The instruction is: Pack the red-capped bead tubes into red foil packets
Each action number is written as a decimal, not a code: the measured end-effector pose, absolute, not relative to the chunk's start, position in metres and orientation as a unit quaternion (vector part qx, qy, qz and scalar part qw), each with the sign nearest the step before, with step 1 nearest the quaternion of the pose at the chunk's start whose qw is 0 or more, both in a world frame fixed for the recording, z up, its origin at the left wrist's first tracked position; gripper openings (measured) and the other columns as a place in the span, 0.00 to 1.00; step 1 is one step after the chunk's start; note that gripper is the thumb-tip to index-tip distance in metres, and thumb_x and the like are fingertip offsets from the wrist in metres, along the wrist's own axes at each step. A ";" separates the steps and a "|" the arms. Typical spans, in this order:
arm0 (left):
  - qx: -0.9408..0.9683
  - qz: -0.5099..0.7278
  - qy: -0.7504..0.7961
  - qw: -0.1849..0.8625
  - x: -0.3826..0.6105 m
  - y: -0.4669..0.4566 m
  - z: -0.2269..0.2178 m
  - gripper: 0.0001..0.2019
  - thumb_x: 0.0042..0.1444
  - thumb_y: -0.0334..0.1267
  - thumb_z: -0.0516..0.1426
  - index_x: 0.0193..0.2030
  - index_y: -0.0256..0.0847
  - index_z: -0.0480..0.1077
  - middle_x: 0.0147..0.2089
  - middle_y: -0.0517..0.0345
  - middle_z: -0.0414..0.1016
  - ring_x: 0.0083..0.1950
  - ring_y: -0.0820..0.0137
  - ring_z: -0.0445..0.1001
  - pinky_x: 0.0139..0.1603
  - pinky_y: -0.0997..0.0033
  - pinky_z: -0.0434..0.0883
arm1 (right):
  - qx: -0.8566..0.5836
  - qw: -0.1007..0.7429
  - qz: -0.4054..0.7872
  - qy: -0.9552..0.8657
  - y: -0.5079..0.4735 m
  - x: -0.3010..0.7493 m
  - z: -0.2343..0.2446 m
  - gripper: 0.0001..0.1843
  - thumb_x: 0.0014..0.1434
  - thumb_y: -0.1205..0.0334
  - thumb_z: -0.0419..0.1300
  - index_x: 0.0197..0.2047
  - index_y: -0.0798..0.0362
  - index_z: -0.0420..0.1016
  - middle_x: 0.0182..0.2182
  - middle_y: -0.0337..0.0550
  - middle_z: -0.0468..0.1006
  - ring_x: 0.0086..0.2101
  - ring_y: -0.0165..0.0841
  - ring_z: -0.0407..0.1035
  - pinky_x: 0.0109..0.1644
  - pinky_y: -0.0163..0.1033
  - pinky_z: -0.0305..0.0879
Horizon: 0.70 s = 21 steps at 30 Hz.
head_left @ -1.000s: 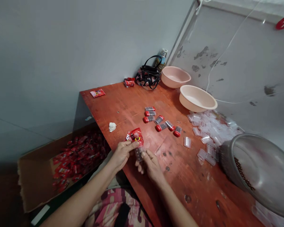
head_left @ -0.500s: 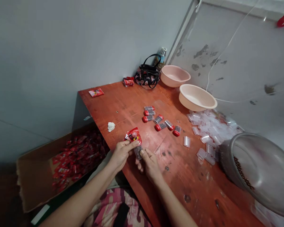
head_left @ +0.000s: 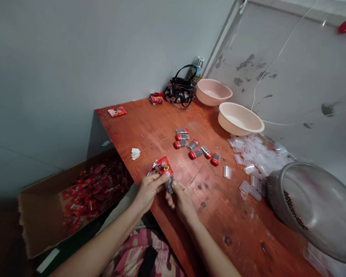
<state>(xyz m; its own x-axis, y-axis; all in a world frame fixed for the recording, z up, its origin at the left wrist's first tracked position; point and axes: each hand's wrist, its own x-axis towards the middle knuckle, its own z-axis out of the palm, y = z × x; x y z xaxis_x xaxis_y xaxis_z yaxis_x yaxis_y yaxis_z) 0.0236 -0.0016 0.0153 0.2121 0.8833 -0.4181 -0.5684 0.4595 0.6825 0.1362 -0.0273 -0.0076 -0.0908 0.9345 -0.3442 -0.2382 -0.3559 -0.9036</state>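
My left hand point(head_left: 149, 189) is closed on a small red printed packet point(head_left: 163, 164), with the thumb laid across its lower edge. My right hand point(head_left: 183, 198) pinches a clear plastic tube filled with dark balls point(head_left: 169, 185), whose top end meets the packet. Whether the tube's end is inside the packet I cannot tell. Beyond my hands lie several filled tubes with red ends point(head_left: 196, 154) on the red table point(head_left: 158, 127). A single clear plastic sleeve point(head_left: 227, 172) rests to their right.
A cardboard box point(head_left: 37, 215) of red packets stands low at the left. On the right are a heap of clear sleeves point(head_left: 256, 154) and a large metal bowl point(head_left: 328, 207) with small brown balls. Two plastic basins point(head_left: 240, 119), a handbag point(head_left: 179, 91) and crumpled white tissue point(head_left: 135, 154) are further back.
The packet and tube have shifted slightly in my hands, and the tube now stands more upright. Both hands keep their grip; the other things have not moved.
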 end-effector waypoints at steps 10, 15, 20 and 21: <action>0.218 0.525 0.401 0.719 0.022 0.001 0.006 0.09 0.43 0.39 0.61 0.25 0.33 0.70 0.23 0.57 0.72 0.21 0.73 0.69 0.21 0.73 0.66 | -0.573 0.426 0.512 -0.478 -0.036 0.132 -0.001 0.15 0.57 0.50 0.50 0.33 0.53 0.65 0.20 0.35 0.68 0.17 0.24 0.60 0.19 0.28 0.57; 0.196 0.522 0.417 0.718 0.026 -0.009 0.008 0.11 0.44 0.42 0.60 0.23 0.35 0.67 0.16 0.61 0.67 0.14 0.76 0.62 0.14 0.76 0.59 | -0.532 0.437 0.588 -0.424 -0.034 0.128 -0.004 0.16 0.57 0.49 0.49 0.31 0.54 0.65 0.19 0.34 0.68 0.15 0.23 0.58 0.16 0.27 0.54; 0.182 0.495 0.366 0.766 0.021 -0.011 0.012 0.11 0.45 0.41 0.60 0.23 0.34 0.68 0.17 0.59 0.68 0.16 0.75 0.65 0.17 0.75 0.63 | -0.496 0.455 0.652 -0.350 -0.033 0.128 -0.007 0.19 0.57 0.47 0.49 0.27 0.55 0.63 0.17 0.36 0.68 0.12 0.21 0.55 0.14 0.27 0.47; 0.190 0.483 0.355 0.777 0.019 -0.010 0.011 0.11 0.45 0.41 0.59 0.23 0.34 0.68 0.18 0.57 0.69 0.17 0.74 0.66 0.19 0.74 0.64 | -0.499 0.451 0.648 -0.357 -0.034 0.129 -0.007 0.19 0.57 0.47 0.48 0.28 0.55 0.64 0.17 0.36 0.69 0.13 0.22 0.55 0.14 0.27 0.47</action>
<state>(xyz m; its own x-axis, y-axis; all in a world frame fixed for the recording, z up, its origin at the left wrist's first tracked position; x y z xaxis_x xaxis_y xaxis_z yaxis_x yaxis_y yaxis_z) 0.0190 -0.0096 0.0112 0.2811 0.8864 -0.3677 -0.6172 0.4604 0.6381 0.1287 -0.0337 -0.0066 -0.0942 0.9409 -0.3252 -0.2282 -0.3383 -0.9129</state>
